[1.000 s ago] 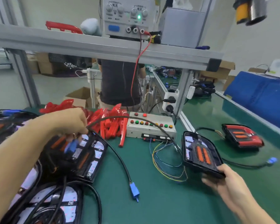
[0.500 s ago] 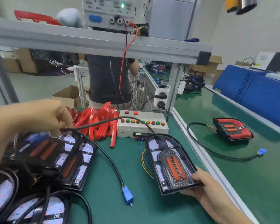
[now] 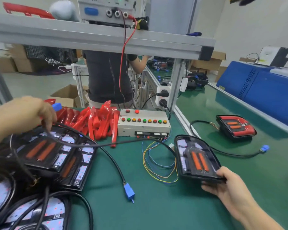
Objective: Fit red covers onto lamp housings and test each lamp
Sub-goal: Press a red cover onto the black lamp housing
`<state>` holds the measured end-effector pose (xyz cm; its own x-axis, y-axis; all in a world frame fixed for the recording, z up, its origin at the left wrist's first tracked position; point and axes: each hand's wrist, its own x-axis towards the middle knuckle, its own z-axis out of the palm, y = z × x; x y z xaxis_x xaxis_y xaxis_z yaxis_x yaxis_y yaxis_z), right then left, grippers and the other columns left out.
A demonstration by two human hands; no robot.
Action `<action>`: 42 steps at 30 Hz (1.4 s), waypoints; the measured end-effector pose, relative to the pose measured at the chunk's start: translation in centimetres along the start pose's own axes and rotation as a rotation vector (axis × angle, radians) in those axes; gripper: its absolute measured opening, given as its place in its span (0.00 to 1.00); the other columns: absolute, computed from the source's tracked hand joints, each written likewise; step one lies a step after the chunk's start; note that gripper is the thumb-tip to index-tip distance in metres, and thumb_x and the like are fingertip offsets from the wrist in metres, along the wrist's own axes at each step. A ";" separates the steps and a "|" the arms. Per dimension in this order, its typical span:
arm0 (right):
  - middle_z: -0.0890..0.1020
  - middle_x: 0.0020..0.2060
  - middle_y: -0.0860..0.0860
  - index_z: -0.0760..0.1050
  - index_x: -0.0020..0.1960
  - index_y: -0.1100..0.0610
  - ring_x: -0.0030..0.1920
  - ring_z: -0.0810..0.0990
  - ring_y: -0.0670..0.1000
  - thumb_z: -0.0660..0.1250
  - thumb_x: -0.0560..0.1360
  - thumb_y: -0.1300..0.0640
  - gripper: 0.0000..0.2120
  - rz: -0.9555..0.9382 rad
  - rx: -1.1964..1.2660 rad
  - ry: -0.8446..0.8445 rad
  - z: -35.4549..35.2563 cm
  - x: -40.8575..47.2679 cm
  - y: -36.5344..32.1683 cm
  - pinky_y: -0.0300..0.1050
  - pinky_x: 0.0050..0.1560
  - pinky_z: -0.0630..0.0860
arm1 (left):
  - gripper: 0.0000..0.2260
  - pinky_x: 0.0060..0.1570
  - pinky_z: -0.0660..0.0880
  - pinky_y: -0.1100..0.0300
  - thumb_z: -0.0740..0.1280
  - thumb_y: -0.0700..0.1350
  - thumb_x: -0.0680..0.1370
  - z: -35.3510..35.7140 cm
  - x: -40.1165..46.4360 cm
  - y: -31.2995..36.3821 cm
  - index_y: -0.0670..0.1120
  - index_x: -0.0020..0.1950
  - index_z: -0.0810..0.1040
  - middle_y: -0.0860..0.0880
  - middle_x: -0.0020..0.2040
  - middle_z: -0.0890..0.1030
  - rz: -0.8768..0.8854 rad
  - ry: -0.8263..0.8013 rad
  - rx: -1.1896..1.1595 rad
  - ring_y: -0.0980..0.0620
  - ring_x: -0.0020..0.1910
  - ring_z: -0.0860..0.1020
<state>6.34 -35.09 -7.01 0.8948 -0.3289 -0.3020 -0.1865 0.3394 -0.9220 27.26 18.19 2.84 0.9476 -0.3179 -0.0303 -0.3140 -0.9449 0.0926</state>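
Now, head view: both hands are readying an uncovered housing for its cover.
Right hand (image 3: 229, 185) is pinching the housing's (image 3: 196, 158) near edge, thumb on top, holding it just right of the test box (image 3: 143, 125), likely for fitting; left hand (image 3: 32, 112), fingers curled, is lifting a blue plug (image 3: 57, 107) and cable (image 3: 90, 143) left of the box, over the red covers (image 3: 96, 123).

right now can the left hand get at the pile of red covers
Probably yes. The left hand hovers right beside the red covers, with nothing between them, but its fingers already hold a black cable and would need to drop it first.
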 end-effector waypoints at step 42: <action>0.80 0.57 0.49 0.74 0.60 0.46 0.54 0.79 0.48 0.60 0.78 0.41 0.15 -0.282 -1.162 0.017 4.7 2.3 0.1 0.45 0.58 0.74 | 0.08 0.33 0.76 0.60 0.73 0.42 0.70 7.8 6.8 20.1 0.41 0.37 0.75 0.46 0.32 0.80 -0.508 0.034 -0.626 0.49 0.30 0.78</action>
<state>10.29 -31.70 -6.63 0.9593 -0.2781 -0.0487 -0.2471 -0.7440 -0.6209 26.90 -3.57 -3.27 0.9704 0.1508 -0.1888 0.2367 -0.7511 0.6163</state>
